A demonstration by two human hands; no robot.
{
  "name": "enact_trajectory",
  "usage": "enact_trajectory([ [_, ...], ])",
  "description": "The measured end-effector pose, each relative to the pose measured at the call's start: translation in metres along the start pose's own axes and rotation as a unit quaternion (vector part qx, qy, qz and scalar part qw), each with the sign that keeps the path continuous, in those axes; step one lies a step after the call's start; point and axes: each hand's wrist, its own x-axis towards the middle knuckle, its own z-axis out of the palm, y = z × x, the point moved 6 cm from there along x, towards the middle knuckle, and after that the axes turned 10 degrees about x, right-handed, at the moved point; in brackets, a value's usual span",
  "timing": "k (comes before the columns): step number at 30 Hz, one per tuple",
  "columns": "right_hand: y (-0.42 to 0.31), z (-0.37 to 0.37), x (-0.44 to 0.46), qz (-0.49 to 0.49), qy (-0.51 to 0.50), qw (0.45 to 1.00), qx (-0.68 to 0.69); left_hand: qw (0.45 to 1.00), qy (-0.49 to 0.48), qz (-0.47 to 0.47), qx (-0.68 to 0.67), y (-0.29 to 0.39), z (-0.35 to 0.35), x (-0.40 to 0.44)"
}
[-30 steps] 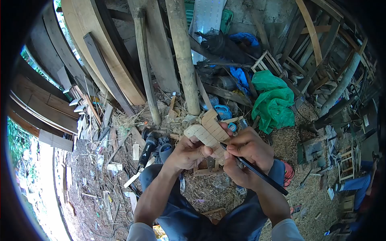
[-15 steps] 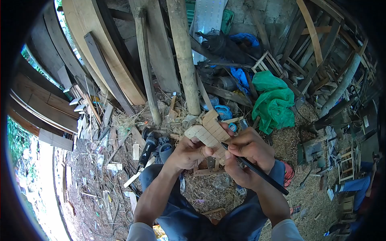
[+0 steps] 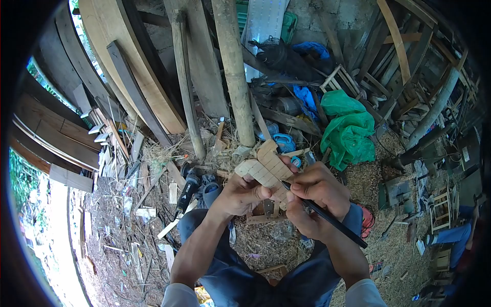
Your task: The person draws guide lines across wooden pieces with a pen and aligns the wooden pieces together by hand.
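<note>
across the littered ground [image 3: 117,225] of an open-sided workspace, wood scraps and shavings lie thick, with bright daylight along the left edge. at the upper left, long planks [image 3: 146,66] lean side by side, some pale and some dark. a round pole [image 3: 232,71] stands just right of them, its foot among straw and chips.

at the bottom centre the person sits with knees apart, in dark trousers [image 3: 235,279] and pale short sleeves. at the far right edge, well apart, another person shows in part, mainly a blue trouser leg [image 3: 455,236].

a crumpled green plastic sheet [image 3: 350,133] lies to the right of the pole, against a heap of timber and dark cloth. on the ground beyond the person's left knee rests a dark power tool [image 3: 188,193].

above the lap, the right hand [image 3: 321,197] and the left hand [image 3: 241,197] are close together. between them is a pale wooden piece [image 3: 268,171], forked at its upper end and crossed by thin dark lines; whether it is one block or two laid together cannot be told. the left hand grips it, thumb on the near face and fingers curled behind.

smaller still, a black pen [image 3: 335,222] is pinched between the right thumb and fingers, slanting down to the right, its tip against the wood. whether the right fingertips also touch the wood is unclear.
</note>
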Motion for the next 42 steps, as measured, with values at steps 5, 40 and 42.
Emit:
enact_trajectory([
  [5,0.0,0.0,0.0,0.006,-0.003,1.0,-0.001,1.0,-0.004,0.008,0.006,0.0,-0.001,0.0],
  [40,-0.006,-0.003,0.004,-0.024,-0.005,0.999,-0.024,0.996,0.003,0.017,-0.084,0.009,-0.002,0.003],
  [42,-0.007,-0.003,0.005,-0.019,-0.013,0.999,-0.032,0.996,-0.006,0.023,-0.085,0.01,-0.002,0.004],
])
